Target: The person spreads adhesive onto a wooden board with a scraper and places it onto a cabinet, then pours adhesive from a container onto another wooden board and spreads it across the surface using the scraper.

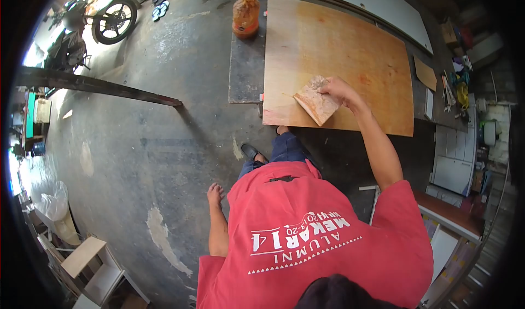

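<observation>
My right hand point(340, 90) is closed on a flat, squarish spreader point(318, 102) crusted with pale, dried material. The spreader's lower-left edge rests on or just above a wooden board point(361, 52). Most of the board has an orange-brown tint, while a strip along its left side is paler. My left hand point(216, 193) hangs by my side over the floor, fingers loosely apart, holding nothing visible.
An orange-smeared plastic bottle point(245, 18) stands on the dark tabletop point(246, 71) left of the board. A dark post point(109, 84) slants in from the left. Behind it stands a motorcycle point(112, 21). Wooden furniture parts point(101, 270) lie at the lower left.
</observation>
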{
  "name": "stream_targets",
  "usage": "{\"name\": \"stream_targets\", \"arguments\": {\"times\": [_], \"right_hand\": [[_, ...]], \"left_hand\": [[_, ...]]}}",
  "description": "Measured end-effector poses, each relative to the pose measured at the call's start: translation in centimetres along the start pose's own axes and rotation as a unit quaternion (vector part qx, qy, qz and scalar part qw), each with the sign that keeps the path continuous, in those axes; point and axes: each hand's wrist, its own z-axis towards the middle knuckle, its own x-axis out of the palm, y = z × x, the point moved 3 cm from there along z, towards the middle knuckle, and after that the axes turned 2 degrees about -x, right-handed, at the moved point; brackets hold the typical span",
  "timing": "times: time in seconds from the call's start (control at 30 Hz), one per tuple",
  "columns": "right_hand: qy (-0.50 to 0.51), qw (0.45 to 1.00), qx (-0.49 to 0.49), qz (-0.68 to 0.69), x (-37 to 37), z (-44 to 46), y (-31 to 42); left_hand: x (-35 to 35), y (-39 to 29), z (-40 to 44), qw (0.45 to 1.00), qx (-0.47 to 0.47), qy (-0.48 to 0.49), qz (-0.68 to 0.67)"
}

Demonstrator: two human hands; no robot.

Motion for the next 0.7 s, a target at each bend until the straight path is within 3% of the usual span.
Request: {"name": "stream_targets", "arguments": {"times": [0.03, 0.07, 0.1, 0.17, 0.2, 0.27, 0.3, 0.37, 0.43, 0.53, 0.6, 0.67, 0.7], "right_hand": [[-0.04, 0.976, -0.125, -0.176, 0.5, -1.0, 1.7], [-0.078, 0.905, -0.243, -0.341, 1.5, -2.3, 3.1], [-0.076, 0.903, -0.245, -0.344, 2.7, -3.5, 3.9], [-0.112, 0.765, -0.339, -0.535, 6.0, -6.1, 5.1], [-0.11, 0.765, -0.339, -0.537, 6.9, -6.8, 4.7], [-0.168, 0.709, -0.377, -0.572, 8.2, -7.7, 4.4], [-0.164, 0.708, -0.378, -0.574, 8.4, -7.0, 3.8], [-0.228, 0.692, -0.512, -0.455, 8.5, -6.2, 1.7], [-0.229, 0.693, -0.51, -0.456, 9.5, -6.5, -0.8], [-0.207, 0.705, -0.5, -0.459, 11.0, -9.6, -3.4], [-0.196, 0.717, -0.484, -0.462, 11.3, -12.1, -4.5], [-0.088, 0.759, -0.444, -0.469, 11.3, -14.2, -4.5], [-0.101, 0.759, -0.442, -0.466, 10.7, -14.6, -4.4]], "left_hand": [[-0.1, 1.3, -0.4, 1.0, -0.028, -0.006, 0.004], [-0.4, 2.4, -0.8, 1.0, -0.029, -0.007, -0.002], [-0.5, 3.3, -1.2, 0.999, -0.025, 0.002, 0.031], [-1.1, 6.2, -1.4, 0.998, -0.024, 0.011, 0.063], [-1.3, 8.2, -0.6, 0.998, -0.011, 0.025, 0.062], [-1.3, 9.9, 0.5, 0.997, 0.0, 0.039, 0.06], [-1.2, 10.3, 0.8, 0.997, 0.019, 0.041, 0.069], [-1.1, 9.9, -0.5, 0.995, 0.032, 0.044, 0.081], [-0.3, 6.4, -2.7, 0.999, -0.048, 0.004, 0.026], [-0.4, 4.8, -1.9, 0.999, -0.054, -0.006, -0.004], [-0.1, 2.9, -1.6, 0.999, -0.028, -0.015, -0.006], [0.1, 0.6, -1.0, 1.0, 0.003, -0.021, -0.005], [0.1, -0.9, -0.5, 0.999, 0.039, -0.03, -0.018]]}}
